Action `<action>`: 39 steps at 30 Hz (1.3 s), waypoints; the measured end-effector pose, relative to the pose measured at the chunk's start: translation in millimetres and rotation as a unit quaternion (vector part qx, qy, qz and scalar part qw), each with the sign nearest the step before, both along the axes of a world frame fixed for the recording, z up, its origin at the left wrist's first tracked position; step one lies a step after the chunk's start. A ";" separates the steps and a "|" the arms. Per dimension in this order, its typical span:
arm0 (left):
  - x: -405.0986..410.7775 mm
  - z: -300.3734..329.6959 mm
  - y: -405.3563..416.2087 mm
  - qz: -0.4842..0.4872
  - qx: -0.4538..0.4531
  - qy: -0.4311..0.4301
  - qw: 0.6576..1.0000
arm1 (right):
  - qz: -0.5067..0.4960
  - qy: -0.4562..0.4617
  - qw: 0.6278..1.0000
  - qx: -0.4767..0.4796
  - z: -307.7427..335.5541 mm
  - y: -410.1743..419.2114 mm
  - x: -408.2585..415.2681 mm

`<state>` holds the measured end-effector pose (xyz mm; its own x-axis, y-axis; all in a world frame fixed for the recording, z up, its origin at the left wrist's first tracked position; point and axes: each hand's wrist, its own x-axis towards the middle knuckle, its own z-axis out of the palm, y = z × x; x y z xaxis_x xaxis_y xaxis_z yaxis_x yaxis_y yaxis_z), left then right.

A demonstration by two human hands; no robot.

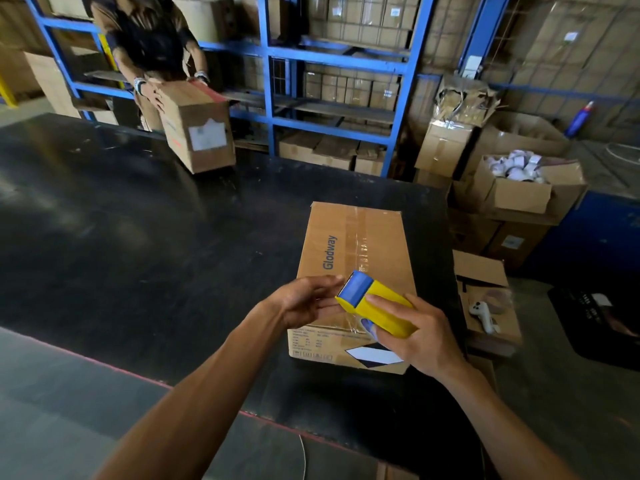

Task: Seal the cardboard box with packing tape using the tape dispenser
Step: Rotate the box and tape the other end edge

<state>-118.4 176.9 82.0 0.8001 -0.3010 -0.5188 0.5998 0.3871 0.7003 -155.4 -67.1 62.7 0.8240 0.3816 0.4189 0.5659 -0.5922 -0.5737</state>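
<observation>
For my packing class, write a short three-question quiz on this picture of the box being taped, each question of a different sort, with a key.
1. True or false: clear tape already runs along the top seam of the cardboard box.
2. Which hand grips the yellow tape dispenser? A) the left hand B) the right hand C) neither
3. Fill in: the box stands on the black ____.

Key
1. True; a shiny strip runs lengthwise down the top.
2. B; the left hand's fingers only reach to the dispenser's blue front end.
3. Table.
</observation>
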 end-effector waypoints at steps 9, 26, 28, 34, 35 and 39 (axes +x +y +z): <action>9.8 -13.2 -12.2 0.106 0.157 -0.038 0.981 | 0.029 0.036 0.997 -0.054 5.7 1.2 13.5; -13.8 -45.6 29.3 0.117 0.173 -0.060 0.976 | 0.032 0.035 0.984 -0.171 8.4 -12.1 22.3; -18.3 -50.8 28.7 0.135 0.193 -0.063 0.970 | 0.032 0.043 0.978 -0.199 4.1 -9.0 22.5; -29.7 -70.1 32.8 0.200 0.265 -0.085 0.939 | 0.037 0.028 0.970 -0.240 -3.2 13.1 18.3; -31.6 -73.5 35.1 0.204 0.291 -0.090 0.931 | 0.040 0.031 0.969 -0.243 -3.6 17.0 17.2; -38.0 -82.4 40.0 0.208 0.365 -0.120 0.899 | 0.051 0.037 0.962 -0.266 -8.3 31.9 15.1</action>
